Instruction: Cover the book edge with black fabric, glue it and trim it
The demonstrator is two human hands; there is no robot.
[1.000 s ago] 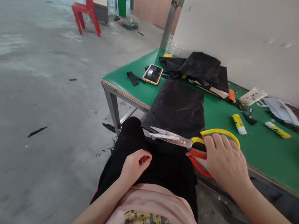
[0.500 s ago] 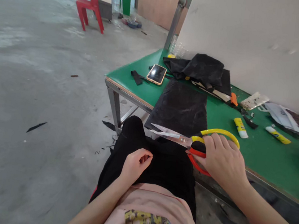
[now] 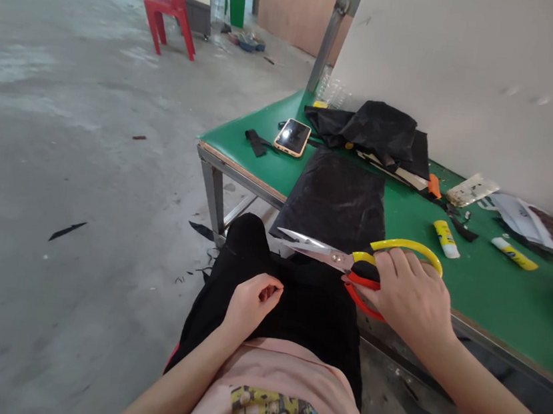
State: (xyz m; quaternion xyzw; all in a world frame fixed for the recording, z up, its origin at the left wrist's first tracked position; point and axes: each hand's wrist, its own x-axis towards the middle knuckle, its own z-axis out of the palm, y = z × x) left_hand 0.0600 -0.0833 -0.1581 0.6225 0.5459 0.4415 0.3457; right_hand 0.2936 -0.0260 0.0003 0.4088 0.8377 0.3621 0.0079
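My right hand [image 3: 409,297] grips the yellow and red handles of a large pair of scissors [image 3: 331,255]. Their steel blades point left, nearly closed, at the near edge of a flat black sheet [image 3: 338,198] lying on the green table [image 3: 498,288]. My left hand [image 3: 249,301] rests curled on my black-clad lap, fingers folded in loosely; nothing shows inside them.
On the table lie a phone [image 3: 292,136], a black strip [image 3: 255,142], a heap of black material [image 3: 377,129], two glue sticks [image 3: 445,238] [image 3: 513,253], an orange cutter [image 3: 432,184] and papers. A white board stands behind. Red chair [image 3: 173,6] far across the concrete floor; black scraps lie there.
The scissor blades have closed slightly. Otherwise only the camera has shifted a little; both hands stay where they were.
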